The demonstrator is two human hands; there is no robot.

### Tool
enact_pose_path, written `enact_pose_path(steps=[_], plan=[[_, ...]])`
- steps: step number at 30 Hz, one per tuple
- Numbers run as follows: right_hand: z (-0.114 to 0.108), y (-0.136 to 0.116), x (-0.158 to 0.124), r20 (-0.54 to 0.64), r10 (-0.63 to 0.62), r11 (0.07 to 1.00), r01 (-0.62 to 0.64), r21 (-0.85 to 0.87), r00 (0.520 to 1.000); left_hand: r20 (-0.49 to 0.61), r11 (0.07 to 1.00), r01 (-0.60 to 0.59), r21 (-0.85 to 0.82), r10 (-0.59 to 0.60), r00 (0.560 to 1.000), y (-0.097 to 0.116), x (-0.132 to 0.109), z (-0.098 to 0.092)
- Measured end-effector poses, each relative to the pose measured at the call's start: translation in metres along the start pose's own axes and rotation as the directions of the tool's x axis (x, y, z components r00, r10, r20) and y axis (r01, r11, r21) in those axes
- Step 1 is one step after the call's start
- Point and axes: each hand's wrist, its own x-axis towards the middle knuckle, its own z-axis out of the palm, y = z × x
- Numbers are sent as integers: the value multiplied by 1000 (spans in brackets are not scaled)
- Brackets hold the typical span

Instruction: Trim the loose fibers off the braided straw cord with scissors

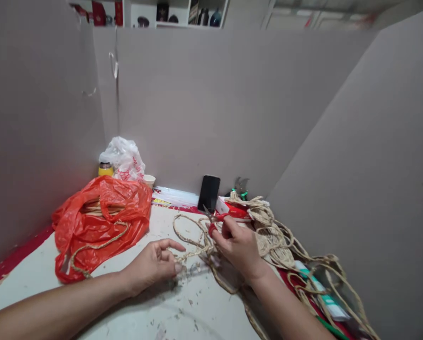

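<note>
Low over the white work surface [126, 311], my left hand [158, 259] pinches the end of a braided straw rope [193, 253]. The rope runs right, toward and under my right hand [237, 243]. That hand has its fingers through the red handles of a pair of scissors [211, 219]. The blades point up and away, slightly apart, with no rope between them. A loop of the same rope lies just beyond both hands, and another length trails down past my right wrist. My right palm hides part of the rope.
An orange plastic bag [105, 236] with rope inside lies left. Behind it are a white plastic bag [124, 156], a yellow jar [106, 169] and a paper cup [149, 180]. A phone [209, 192] leans by the grey partition [197, 104]. Rope coils [275, 245] and green-handled pliers [243, 191] are right.
</note>
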Motion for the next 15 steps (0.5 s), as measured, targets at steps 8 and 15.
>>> enact_pose_path(steps=[8,15], plan=[[7,8,-3,9,81,993,-80,-84,997,5,999,33,-7,-33,999,4,-1,1],[-6,-6,0,70,180,967,-164,-195,981,-51,988,140,-68,-143,988,-6,0,3]])
